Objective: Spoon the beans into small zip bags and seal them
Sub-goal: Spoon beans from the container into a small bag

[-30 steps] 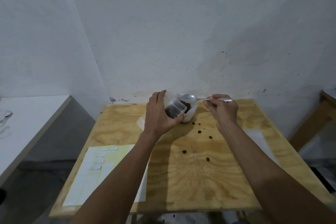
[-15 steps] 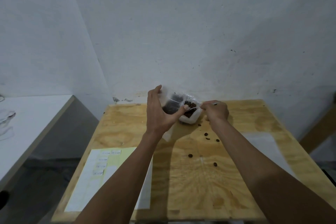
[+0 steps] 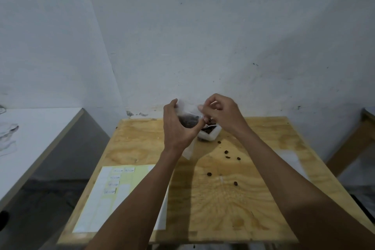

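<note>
Plywood table (image 3: 142, 144) against white wall (image 3: 203, 36).

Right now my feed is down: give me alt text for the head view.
Both hands hold a small zip bag of dark beans above a plywood table: left hand grips its body, right hand pinches its top. A white tub of beans sits beneath, loose beans scattered nearby.

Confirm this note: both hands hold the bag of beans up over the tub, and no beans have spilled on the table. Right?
Not quite. The head view shows several loose beans lying on the table, nearer the person than the tub. The rest stands: the left hand and right hand hold the bag up over the tub.
</note>
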A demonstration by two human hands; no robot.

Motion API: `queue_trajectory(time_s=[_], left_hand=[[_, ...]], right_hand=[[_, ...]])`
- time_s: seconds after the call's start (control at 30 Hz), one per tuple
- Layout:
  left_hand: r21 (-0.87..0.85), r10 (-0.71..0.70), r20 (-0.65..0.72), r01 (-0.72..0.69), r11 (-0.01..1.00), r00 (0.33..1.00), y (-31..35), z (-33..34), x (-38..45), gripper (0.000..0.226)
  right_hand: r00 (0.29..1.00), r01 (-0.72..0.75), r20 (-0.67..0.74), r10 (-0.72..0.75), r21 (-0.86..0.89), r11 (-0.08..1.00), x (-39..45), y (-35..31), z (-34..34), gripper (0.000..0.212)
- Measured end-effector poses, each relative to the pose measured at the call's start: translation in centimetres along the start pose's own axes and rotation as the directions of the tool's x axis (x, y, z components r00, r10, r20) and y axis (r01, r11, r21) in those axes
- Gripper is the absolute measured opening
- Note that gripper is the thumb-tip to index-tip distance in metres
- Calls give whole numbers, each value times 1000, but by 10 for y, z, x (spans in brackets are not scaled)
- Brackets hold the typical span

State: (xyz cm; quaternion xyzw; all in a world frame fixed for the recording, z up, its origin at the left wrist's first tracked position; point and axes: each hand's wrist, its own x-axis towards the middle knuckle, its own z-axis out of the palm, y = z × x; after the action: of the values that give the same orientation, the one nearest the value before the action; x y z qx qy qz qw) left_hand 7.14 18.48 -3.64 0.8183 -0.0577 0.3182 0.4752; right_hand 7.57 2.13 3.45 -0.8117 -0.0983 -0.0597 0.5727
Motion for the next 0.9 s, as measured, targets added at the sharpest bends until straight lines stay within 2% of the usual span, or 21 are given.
queue_trajectory(time_s=[0.07,0.17,0.3,0.43,0.57,0.73,0.9], left_hand=[[-2,0,17,0,1000,1000,6,-1,-1,101],[-102,-16,34,20,995,999,21,-11,-2,97],[-251,-56,36,63,966,998,39,-23,4,45],[-340,-80,126,119,933,989,54,-28,9,23],[-425,-129,154,184,886,980,71,-34,7,14],[-469,-164,169,226,854,972,78,-38,3,6],[-529,-208,156,259,808,966,81,-38,1,10]], right_hand=[[998,-16,60,18,-34,999,-2,-12,2,16],[998,-10,-70,6,-59,998,-5,-17,1,15],[984,33,-173,-37,-23,999,-10,-18,-7,19],[983,48,-179,-42,30,998,-20,-23,-10,18],[992,48,-117,-42,42,998,-32,-25,-12,13],[989,77,-133,-64,92,993,-42,-31,-13,10],[989,87,-133,-70,131,988,-45,-34,-9,10]])
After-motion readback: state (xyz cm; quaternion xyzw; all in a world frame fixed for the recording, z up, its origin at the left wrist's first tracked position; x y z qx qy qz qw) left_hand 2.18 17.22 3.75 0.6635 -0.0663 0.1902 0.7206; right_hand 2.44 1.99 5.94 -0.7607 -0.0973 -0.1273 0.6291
